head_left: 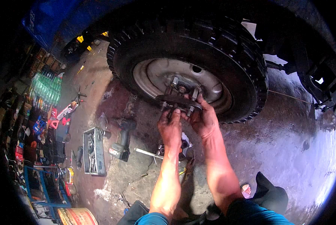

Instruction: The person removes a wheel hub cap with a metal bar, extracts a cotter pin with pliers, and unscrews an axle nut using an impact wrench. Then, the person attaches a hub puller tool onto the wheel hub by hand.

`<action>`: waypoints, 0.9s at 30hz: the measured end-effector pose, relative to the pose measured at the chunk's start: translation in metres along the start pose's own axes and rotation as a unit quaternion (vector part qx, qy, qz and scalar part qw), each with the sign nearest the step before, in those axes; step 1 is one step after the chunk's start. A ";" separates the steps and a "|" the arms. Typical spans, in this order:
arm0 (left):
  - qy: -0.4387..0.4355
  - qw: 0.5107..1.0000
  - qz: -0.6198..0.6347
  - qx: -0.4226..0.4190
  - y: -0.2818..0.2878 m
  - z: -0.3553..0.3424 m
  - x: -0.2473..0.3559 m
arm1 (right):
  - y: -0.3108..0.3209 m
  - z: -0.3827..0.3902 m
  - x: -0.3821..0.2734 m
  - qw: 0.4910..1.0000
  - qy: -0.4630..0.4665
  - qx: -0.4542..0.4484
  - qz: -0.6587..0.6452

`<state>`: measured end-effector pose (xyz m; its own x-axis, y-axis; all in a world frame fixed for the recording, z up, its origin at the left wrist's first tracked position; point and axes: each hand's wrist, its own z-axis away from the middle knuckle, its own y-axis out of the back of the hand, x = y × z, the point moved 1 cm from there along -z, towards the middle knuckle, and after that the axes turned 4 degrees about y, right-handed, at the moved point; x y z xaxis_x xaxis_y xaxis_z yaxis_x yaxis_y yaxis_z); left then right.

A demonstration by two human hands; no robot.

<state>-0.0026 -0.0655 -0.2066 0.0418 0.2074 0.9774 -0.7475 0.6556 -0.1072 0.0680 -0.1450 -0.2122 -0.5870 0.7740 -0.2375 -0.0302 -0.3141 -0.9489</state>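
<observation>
A large black tyre (246,75) with chunky tread stands in front of me on a grey steel wheel rim (149,80). At its centre, a dark metal plate with bolts (178,100), much like a hub puller, sits against the hub (182,89). My left hand (170,129) grips the plate's lower side, thumb up at the middle. My right hand (204,120) is closed around its right end, fingers reaching behind a bolt. Some fingertips are hidden behind the plate.
On the floor lie a cordless impact wrench (122,139), a grey metal tray of sockets (102,152) and a long bar (147,152). Green bottles (47,88) and cluttered shelving line the left. Vehicle undercarriage parts (304,71) hang at the right.
</observation>
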 end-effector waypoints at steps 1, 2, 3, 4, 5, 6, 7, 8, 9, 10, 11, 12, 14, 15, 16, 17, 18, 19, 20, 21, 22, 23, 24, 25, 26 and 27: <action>0.001 1.000 -0.001 0.002 0.001 0.002 0.001 | -0.007 0.002 -0.003 0.999 0.019 -0.004 0.026; 0.012 1.000 -0.008 0.011 0.001 0.004 0.003 | -0.010 0.002 -0.005 0.998 0.038 -0.008 0.052; 0.022 0.999 -0.015 0.019 0.001 0.005 0.004 | -0.005 -0.002 -0.004 0.998 0.035 -0.006 0.052; 0.021 1.000 -0.014 0.018 0.002 0.003 0.003 | -0.002 -0.007 -0.004 0.996 0.029 0.021 0.081; -0.014 0.999 -0.044 0.014 0.004 -0.001 -0.001 | 0.001 -0.010 -0.005 0.993 0.022 0.048 0.110; -0.049 0.996 -0.074 0.009 0.005 -0.005 -0.005 | 0.004 -0.008 -0.004 0.993 0.023 0.047 0.110; -0.051 0.996 -0.074 0.010 0.007 -0.009 -0.011 | 0.003 -0.005 -0.002 0.998 0.018 0.024 0.059; -0.214 0.956 -0.192 0.054 0.008 -0.012 -0.014 | 0.001 -0.003 0.000 1.000 0.012 0.001 0.007; -0.368 0.874 -0.302 0.096 0.007 -0.013 -0.017 | -0.002 -0.003 0.000 1.000 0.011 -0.001 0.007; -0.366 0.874 -0.305 0.099 0.007 -0.013 -0.020 | -0.007 0.002 0.000 1.000 0.016 0.000 0.011; -0.333 0.911 -0.230 0.076 0.008 -0.014 -0.023 | -0.012 0.006 0.001 1.000 0.021 0.000 0.015; -0.298 0.941 -0.152 0.054 0.010 -0.015 -0.025 | -0.019 0.011 0.002 1.000 0.016 0.000 0.013; -0.050 0.997 0.032 -0.047 0.012 -0.009 -0.014 | -0.027 0.016 -0.005 0.997 0.028 -0.002 0.070; 0.200 0.947 0.210 -0.139 0.013 -0.005 -0.009 | -0.024 0.016 -0.007 0.997 0.028 -0.002 0.070; 0.199 0.947 0.210 -0.138 0.013 -0.005 -0.003 | -0.021 0.016 -0.008 0.996 0.001 0.007 0.094; 0.239 0.926 0.237 -0.168 0.011 -0.006 0.003 | -0.020 0.016 -0.009 0.993 -0.025 0.015 0.118; 0.280 0.902 0.264 -0.196 0.011 -0.007 0.006 | -0.021 0.016 -0.009 0.993 -0.025 0.014 0.118; 0.266 0.899 0.248 -0.244 0.022 -0.014 0.004 | -0.029 0.020 -0.011 0.994 -0.040 0.021 0.104; 0.264 0.900 0.248 -0.242 0.021 -0.018 -0.002 | -0.030 0.019 -0.007 0.994 -0.048 0.024 0.098; -0.030 0.990 0.004 -0.140 0.019 -0.023 -0.005 | -0.031 0.017 -0.003 0.994 -0.056 0.027 0.091; -0.314 0.918 -0.240 -0.018 0.011 -0.018 0.000 | -0.027 0.011 0.002 0.996 0.018 0.032 0.086; -0.312 0.919 -0.240 -0.018 0.007 -0.012 0.000 | -0.023 0.007 0.005 0.992 0.093 0.037 0.082; -0.198 0.966 -0.165 -0.029 0.005 -0.004 0.000 | -0.018 0.008 0.004 0.992 0.092 0.039 0.083; -0.084 0.992 -0.087 -0.037 0.001 0.005 0.007 | -0.025 0.012 0.000 0.994 0.074 0.031 0.070; 0.031 0.998 -0.007 -0.046 0.000 0.009 0.009 | -0.028 0.014 -0.002 0.997 0.055 0.023 0.057; 0.233 0.923 0.259 -0.163 0.006 0.001 0.001 | -0.020 0.010 -0.005 0.997 0.055 0.022 0.057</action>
<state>-0.0077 -0.0627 -0.2059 0.0731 0.7946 0.6028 -0.5108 0.5489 -0.6617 0.0634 -0.1481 -0.1899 -0.4973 0.7863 -0.3668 -0.0050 -0.4253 -0.9050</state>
